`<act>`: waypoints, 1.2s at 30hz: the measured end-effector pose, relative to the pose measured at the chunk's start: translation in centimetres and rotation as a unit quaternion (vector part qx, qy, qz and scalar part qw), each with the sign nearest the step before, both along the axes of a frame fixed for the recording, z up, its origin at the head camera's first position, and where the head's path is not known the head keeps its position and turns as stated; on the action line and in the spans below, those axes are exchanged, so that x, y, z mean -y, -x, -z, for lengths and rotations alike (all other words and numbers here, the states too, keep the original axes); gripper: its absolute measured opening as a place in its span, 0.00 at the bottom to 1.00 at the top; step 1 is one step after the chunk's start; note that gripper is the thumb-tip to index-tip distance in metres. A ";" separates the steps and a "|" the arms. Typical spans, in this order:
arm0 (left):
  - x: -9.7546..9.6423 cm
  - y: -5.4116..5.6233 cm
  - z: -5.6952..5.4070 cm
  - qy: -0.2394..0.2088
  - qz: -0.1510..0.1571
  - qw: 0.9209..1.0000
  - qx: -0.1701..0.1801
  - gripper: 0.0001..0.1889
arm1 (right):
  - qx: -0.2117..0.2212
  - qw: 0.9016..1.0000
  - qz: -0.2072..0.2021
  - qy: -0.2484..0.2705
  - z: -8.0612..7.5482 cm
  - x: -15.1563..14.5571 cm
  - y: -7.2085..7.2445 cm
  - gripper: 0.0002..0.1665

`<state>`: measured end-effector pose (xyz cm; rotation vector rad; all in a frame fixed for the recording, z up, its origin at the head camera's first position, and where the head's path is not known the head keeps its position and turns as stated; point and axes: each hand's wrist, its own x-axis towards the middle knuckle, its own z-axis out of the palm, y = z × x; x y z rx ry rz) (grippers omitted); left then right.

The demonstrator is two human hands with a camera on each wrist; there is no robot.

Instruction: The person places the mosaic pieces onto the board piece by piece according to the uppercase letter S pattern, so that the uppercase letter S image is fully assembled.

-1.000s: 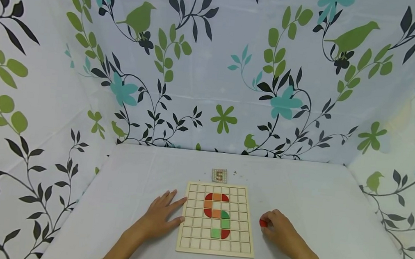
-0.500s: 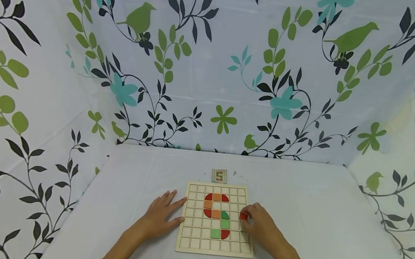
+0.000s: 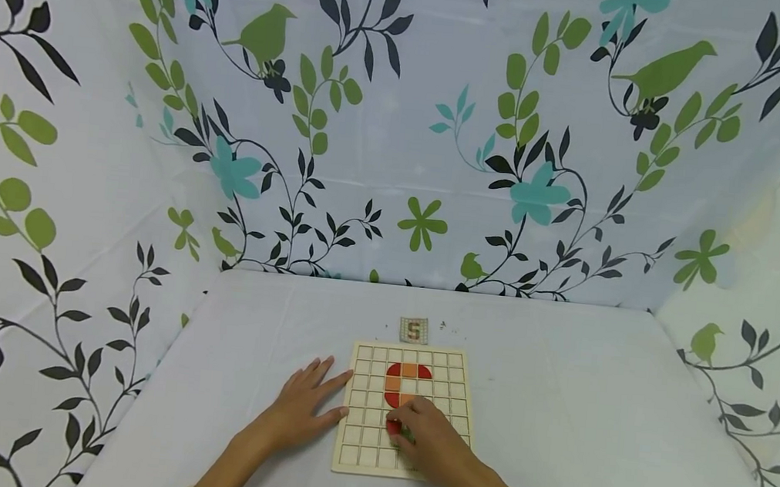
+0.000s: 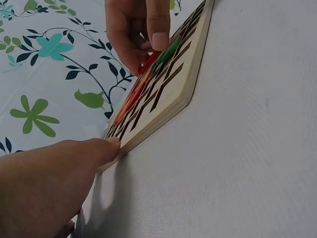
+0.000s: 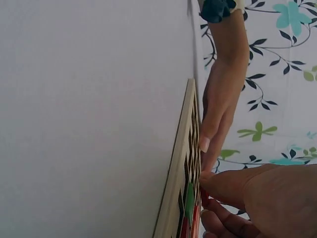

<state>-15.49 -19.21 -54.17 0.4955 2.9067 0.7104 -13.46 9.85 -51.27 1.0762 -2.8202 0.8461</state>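
A square wooden grid board (image 3: 357,457) lies flat on the white-covered table. My left hand (image 3: 304,408) rests by its left edge with fingers spread, the thumb (image 4: 106,148) touching the rim. Between thumb and fingertips my right hand (image 3: 434,442) pinches a red tile (image 3: 392,427), over the cells at the lower left of the pattern. Red rounded tiles (image 3: 392,401) and orange square tiles (image 3: 410,370) sit in the upper cells. The right hand covers much of the lower pattern, though a green tile (image 4: 171,52) shows beneath it in the left wrist view.
Behind the board lies a small gridded card (image 3: 413,330) marked with an S-like figure. A few tiny dark specks (image 3: 443,325) are beside it. Patterned cloth (image 3: 397,159) with leaves and birds hangs at the back and on both sides.
My right hand has moved left from beside the board to over its lower middle, carrying the red tile. The left hand has stayed at the left edge.
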 end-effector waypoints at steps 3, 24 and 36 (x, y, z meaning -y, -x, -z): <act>0.0 0.0 0.0 0.000 0.000 1.000 -0.002 0.35 | -0.017 1.000 -0.005 -0.009 0.3 0.5 -0.1 0.13; 0.1 -0.1 -0.1 -0.002 -0.004 1.000 0.000 0.34 | -0.103 0.994 0.005 -0.046 1.4 1.0 -0.6 0.13; 0.0 -0.2 -0.2 -0.001 -0.004 1.000 0.009 0.34 | -0.082 0.995 0.007 -0.061 0.9 0.8 -0.5 0.15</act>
